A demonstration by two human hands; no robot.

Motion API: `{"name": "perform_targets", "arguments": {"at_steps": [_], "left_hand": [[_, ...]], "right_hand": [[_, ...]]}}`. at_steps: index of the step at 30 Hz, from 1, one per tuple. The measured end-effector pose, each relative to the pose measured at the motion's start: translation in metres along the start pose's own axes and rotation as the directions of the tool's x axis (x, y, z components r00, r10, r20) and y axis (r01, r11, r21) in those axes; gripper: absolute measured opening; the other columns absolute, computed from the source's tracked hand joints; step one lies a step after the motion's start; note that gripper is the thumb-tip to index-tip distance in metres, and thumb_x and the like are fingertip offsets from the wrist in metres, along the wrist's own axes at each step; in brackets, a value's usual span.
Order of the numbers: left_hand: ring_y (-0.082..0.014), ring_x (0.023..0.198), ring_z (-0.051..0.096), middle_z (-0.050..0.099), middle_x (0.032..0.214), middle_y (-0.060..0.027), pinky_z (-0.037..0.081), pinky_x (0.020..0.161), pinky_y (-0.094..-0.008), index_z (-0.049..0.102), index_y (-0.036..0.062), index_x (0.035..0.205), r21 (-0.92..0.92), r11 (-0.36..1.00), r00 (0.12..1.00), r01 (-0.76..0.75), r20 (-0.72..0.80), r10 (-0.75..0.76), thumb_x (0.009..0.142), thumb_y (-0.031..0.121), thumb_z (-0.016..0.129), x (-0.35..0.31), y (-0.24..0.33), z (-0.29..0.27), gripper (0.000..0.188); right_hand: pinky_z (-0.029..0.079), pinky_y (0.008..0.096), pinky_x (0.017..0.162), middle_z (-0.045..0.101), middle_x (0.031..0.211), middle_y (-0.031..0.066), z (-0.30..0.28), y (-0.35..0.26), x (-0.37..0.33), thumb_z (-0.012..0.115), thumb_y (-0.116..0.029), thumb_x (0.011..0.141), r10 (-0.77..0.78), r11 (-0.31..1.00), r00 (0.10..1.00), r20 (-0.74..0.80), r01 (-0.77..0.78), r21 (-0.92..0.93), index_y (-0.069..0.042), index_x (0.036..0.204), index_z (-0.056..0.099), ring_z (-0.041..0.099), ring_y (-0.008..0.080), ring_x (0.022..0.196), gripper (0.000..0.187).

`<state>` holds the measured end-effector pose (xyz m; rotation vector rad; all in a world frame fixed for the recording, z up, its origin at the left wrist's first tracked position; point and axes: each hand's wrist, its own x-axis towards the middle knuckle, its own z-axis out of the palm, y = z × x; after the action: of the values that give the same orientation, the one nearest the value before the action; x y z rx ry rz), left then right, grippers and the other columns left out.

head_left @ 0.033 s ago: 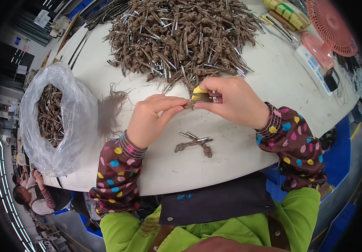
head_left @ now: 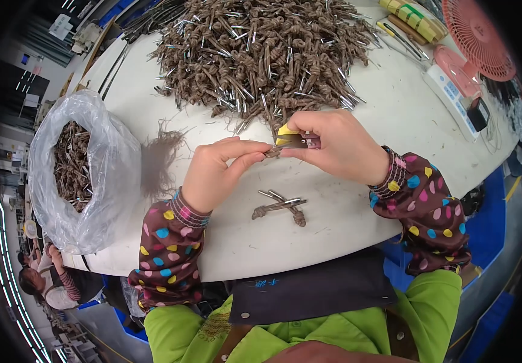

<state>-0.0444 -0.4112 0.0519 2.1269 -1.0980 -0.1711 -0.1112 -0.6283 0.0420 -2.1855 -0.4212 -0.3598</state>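
My left hand (head_left: 215,172) pinches one end of a short brown knotted cord piece (head_left: 271,152) above the white table (head_left: 394,121). My right hand (head_left: 330,145) grips small yellow-handled snips (head_left: 294,138), their blades set against the same cord piece. The two hands nearly touch. On the table just below them lie two finished brown knotted cords with metal tips (head_left: 279,207). A big heap of the same knotted cords (head_left: 261,51) covers the far side of the table.
At the left stands a clear plastic bag (head_left: 76,172) holding more cords, with a tuft of brown fibre trimmings (head_left: 161,154) beside it. A pink fan (head_left: 479,36), a small white scale (head_left: 454,97) and hand tools lie at the right. Another person (head_left: 40,284) sits lower left.
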Motion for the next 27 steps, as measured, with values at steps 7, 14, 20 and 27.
{"name": "perform_targets", "arguments": {"at_steps": [7, 14, 20, 27], "left_hand": [[-0.0106, 0.077, 0.066, 0.07, 0.084, -0.007, 0.052, 0.071, -0.0218, 0.064, -0.0028, 0.094, -0.351, 0.901, 0.958, 0.255, 0.219, -0.186, 0.087, 0.006, 0.063, -0.004, -0.004, 0.001, 0.011], [-0.0145, 0.081, 0.066, 0.068, 0.091, -0.0113, 0.052, 0.074, -0.0246, 0.053, -0.0018, 0.093, -0.71, 0.639, 0.93, 0.296, 0.367, -0.023, 0.091, 0.001, 0.055, -0.007, -0.007, 0.01, 0.003], [-0.0124, 0.085, 0.061, 0.064, 0.089, -0.0094, 0.049, 0.078, -0.025, 0.052, -0.0006, 0.093, -0.73, 0.675, 0.994, 0.107, 0.105, -0.044, 0.095, 0.006, 0.051, -0.006, -0.015, 0.019, 0.007], [-0.0123, 0.083, 0.061, 0.064, 0.088, -0.0087, 0.048, 0.075, -0.0241, 0.052, -0.0012, 0.094, -0.56, 0.826, 0.978, -0.062, -0.198, -0.061, 0.094, 0.007, 0.053, -0.004, -0.019, 0.025, 0.008]], "right_hand": [[0.039, 0.0277, 0.051, 0.057, 0.068, 0.0057, -0.002, 0.006, 0.002, 0.076, -0.017, 0.074, -0.1, 0.995, 0.993, 0.054, 0.1, 0.01, -0.003, 0.088, 0.061, 0.049, 0.0169, 0.054, 0.025], [0.036, 0.0246, 0.05, 0.057, 0.067, 0.0037, -0.011, 0.008, 0.006, 0.076, -0.015, 0.075, -0.089, 0.977, 0.982, 0.168, 0.053, 0.208, -0.004, 0.088, 0.063, 0.042, 0.0124, 0.052, 0.022], [0.046, 0.0285, 0.06, 0.063, 0.089, 0.0082, -0.005, -0.003, 0.004, 0.069, -0.03, 0.082, 0.084, 0.979, 0.99, -0.117, -0.06, 0.195, -0.002, 0.111, 0.048, 0.059, 0.0209, 0.064, 0.045], [0.045, 0.0341, 0.059, 0.057, 0.079, 0.0098, 0.003, -0.013, -0.004, 0.06, -0.032, 0.088, 0.045, 0.996, 0.999, 0.007, -0.046, 0.074, -0.003, 0.089, 0.052, 0.059, 0.0272, 0.068, 0.03]]}}
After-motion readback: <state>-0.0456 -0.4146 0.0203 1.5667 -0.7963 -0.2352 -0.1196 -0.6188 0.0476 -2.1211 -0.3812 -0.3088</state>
